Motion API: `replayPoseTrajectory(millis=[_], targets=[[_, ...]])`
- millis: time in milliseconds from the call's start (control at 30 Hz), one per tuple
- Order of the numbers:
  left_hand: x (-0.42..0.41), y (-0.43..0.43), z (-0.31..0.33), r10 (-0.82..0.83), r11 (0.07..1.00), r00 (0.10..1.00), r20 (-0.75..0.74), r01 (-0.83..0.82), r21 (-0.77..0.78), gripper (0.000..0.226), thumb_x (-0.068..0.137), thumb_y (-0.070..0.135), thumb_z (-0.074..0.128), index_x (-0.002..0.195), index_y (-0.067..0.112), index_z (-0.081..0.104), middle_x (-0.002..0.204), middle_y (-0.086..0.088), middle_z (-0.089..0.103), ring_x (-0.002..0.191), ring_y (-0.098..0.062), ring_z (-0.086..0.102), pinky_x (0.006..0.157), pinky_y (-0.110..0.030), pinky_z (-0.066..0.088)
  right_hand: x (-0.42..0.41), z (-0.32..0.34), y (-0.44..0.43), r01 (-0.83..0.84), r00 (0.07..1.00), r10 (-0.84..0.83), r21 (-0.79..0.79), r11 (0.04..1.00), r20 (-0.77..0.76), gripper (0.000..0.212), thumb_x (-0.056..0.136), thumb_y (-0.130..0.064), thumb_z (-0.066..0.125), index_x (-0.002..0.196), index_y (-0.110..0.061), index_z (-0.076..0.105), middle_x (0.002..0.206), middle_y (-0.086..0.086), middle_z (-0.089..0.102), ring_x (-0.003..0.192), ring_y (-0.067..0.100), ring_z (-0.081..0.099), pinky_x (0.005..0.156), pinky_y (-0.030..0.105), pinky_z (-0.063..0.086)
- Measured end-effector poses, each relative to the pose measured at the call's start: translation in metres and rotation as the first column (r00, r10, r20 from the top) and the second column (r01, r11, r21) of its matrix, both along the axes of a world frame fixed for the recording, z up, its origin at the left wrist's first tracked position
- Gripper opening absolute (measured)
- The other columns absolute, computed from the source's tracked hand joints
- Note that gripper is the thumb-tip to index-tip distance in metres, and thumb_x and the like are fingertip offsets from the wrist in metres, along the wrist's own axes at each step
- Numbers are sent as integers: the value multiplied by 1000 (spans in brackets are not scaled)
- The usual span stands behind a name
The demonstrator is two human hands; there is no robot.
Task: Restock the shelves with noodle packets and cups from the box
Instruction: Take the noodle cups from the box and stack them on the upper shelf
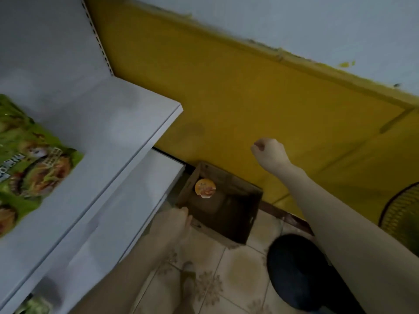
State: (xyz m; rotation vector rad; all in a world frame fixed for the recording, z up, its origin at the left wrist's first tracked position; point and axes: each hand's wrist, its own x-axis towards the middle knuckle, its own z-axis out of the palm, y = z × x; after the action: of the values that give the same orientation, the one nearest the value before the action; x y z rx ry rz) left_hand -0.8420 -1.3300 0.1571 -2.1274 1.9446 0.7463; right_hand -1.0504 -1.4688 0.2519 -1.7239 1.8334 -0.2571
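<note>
Yellow wall [260, 105] stands behind a brown box [235, 214] on the floor, with one noodle cup [204, 188] inside. Left hand [175, 220] touches the box's near edge, fingers together. Right hand [271, 154] hangs in a fist, holding nothing.

- Your view is dim overall, with a flat grey-blue cast on the white shelf [108, 123].
- Motion blur smears the green noodle packets [29, 159] at the shelf's left edge.
- The cardboard box [222, 205] interior sits in deep shadow.
- Wide-angle distortion bends the yellow wall [249, 98] lines.
</note>
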Motion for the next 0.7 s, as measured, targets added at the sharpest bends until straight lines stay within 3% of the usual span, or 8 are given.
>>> replayPoseTrajectory(millis=[67, 167, 300, 433, 533, 700], targets=[[2, -18, -14, -54, 998, 998, 12, 53, 25, 31, 99, 30, 34, 102, 7, 55, 111, -11, 61, 103, -27, 58, 83, -32, 44, -3, -34, -15, 40, 999, -41, 64, 997, 8, 34, 99, -21, 41, 127, -3, 49, 86, 9, 58, 59, 17, 47, 51, 26, 37], [5, -39, -51, -81, 994, 996, -43, 84, 68, 24, 98, 20, 34, 94, 11, 56, 112, -12, 61, 101, -26, 59, 86, -34, 48, -10, -87, -30, 84, 996, -85, 153, 985, -4, 35, 99, -21, 41, 127, -2, 49, 69, -1, 43, 54, 13, 39, 46, 22, 27], [-1, -68, -108, -79, 991, 995, -67, 86, 105, 23, 99, 20, 33, 96, 13, 55, 108, -10, 62, 97, -23, 60, 77, -29, 46, -18, -158, -40, 103, 995, -99, 238, 966, -28, 32, 99, -22, 40, 120, -1, 52, 81, 8, 51, 68, 22, 48, 56, 26, 35], [-9, -95, -183, -58, 994, 997, -49, 62, 90, 30, 100, 26, 33, 104, 7, 56, 104, -9, 61, 93, -23, 59, 74, -28, 42, -17, -244, -54, 59, 997, -42, 272, 960, -67, 27, 99, -19, 39, 102, 1, 56, 81, 10, 53, 71, 24, 50, 63, 29, 39], [-19, -115, -254, -84, 993, 996, -22, 86, 80, 30, 100, 30, 30, 100, 11, 53, 99, -6, 62, 79, -18, 57, 64, -25, 36, -17, -324, -69, 63, 996, -42, 288, 955, -77, 24, 99, -18, 40, 78, -9, 47, 63, 0, 42, 54, 11, 39, 48, 21, 27], [-31, -155, -382, 5, 993, 1000, -21, -2, 122, 27, 99, 33, 33, 83, 17, 47, 77, -2, 55, 69, -13, 51, 65, -28, 44, -12, -467, -93, 93, 996, -89, 317, 944, -27, 14, 97, -18, 42, 94, -10, 53, 76, 1, 50, 69, 15, 49, 56, 22, 33]])
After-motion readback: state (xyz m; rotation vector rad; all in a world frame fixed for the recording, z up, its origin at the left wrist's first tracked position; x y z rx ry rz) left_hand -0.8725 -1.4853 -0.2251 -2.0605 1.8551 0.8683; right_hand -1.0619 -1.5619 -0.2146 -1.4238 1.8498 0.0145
